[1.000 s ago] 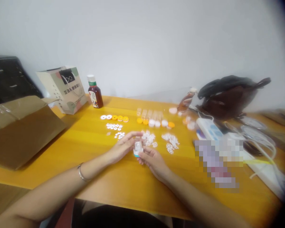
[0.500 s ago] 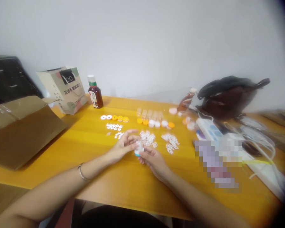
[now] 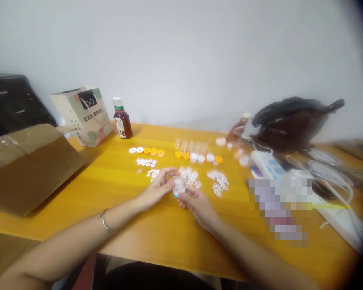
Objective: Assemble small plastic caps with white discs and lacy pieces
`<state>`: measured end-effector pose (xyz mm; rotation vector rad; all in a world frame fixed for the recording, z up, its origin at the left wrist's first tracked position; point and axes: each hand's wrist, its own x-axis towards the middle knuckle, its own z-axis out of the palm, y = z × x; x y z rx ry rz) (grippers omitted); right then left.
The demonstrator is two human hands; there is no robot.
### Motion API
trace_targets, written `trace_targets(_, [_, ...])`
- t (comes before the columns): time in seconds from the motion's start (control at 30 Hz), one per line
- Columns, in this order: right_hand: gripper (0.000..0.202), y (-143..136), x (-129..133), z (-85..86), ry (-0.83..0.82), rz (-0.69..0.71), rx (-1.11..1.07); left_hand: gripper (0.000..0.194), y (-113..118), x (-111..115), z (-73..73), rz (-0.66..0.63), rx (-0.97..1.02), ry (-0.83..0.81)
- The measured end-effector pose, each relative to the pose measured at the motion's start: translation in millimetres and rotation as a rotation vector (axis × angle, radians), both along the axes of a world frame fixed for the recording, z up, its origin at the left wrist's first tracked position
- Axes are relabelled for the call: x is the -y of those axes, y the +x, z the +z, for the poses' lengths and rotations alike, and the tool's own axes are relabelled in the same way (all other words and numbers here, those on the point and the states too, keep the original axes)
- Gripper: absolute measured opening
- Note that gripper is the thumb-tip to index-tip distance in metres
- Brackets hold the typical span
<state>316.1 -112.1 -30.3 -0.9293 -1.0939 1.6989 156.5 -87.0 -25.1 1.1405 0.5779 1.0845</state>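
Observation:
Over the table's middle, a small clear plastic container with a blue base is held up between both hands. My right hand grips its lower part, thumb against the near side and fingers curled beneath. From the left, my left hand has its thumb at the container's upper part, with the fingers bent around behind it. Blur hides the finer detail. Just beyond lies a pile of white gear-like discs, with a second pile of white discs to its right. Small white pieces lie beside my left hand.
White and orange rings form a row at back left. Clear containers and orange and white caps line the back. A brown bottle, paper bag and cardboard box stand left; cables and a dark bag lie right.
The view has shifted very slightly. Both hands keep nearly the same hold on the container, and the things on the table have not moved.

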Motion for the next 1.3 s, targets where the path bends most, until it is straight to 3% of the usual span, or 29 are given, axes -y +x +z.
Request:
trace_targets(0.07, [0.024, -0.3, 0.0, -0.1, -0.002, 0.001, 0.004, 0.043, 0.6, -0.2, 0.1, 0.047, -0.038, 0.027])
trace_targets(0.2, [0.025, -0.7, -0.4, -0.2, -0.011, -0.017, -0.004, 0.038, 0.9, -0.5, 2.1, -0.062, 0.056, -0.083])
trace_targets(0.37, [0.027, -2.1, -0.2, 0.4, -0.026, -0.014, -0.014, 0.041, 1.2, -1.2, 1.7, 0.062, -0.029, 0.02])
trace_targets(0.53, [0.027, -3.3, 0.5, 1.8, -0.046, -0.028, -0.035, 0.039, 1.2, 0.5, 2.3, -0.049, -0.013, -0.023])
trace_targets(0.67, [0.029, -3.9, 0.9, 2.9, -0.044, -0.018, -0.037, 0.033, 1.3, 0.1, 1.8, 0.044, -0.084, 0.044])
trace_targets(0.77, [0.031, -4.3, 1.8, 4.0, -0.069, -0.022, -0.052, 0.029, 0.1, -1.6, 1.3, -0.075, -0.069, -0.009])
trace_targets(0.87, [0.031, -4.6, 2.1, 4.0, -0.072, -0.014, -0.053, 0.038, -0.2, -2.1, 0.7, -0.188, 0.008, -0.069])
trace_targets(1.0, [0.031, -4.6, 1.9, 2.3, -0.046, 0.001, -0.032, 0.032, 1.4, -0.3, 0.6, -0.001, -0.136, 0.023])
trace_targets(1.07, [0.027, -4.4, 2.4, 1.7, -0.035, 0.016, -0.036, 0.027, 1.0, 0.8, 3.3, 0.019, -0.211, 0.052])
trace_targets(1.23, [0.025, -4.0, 3.2, 1.3, 0.027, 0.019, -0.087, 0.034, -2.5, 2.2, 9.4, -0.14, -0.145, 0.049])
trace_targets(1.3, [0.027, -4.2, 2.8, 1.5, 0.059, 0.013, -0.06, 0.039, -2.5, 1.6, 7.2, -0.143, -0.103, 0.055])
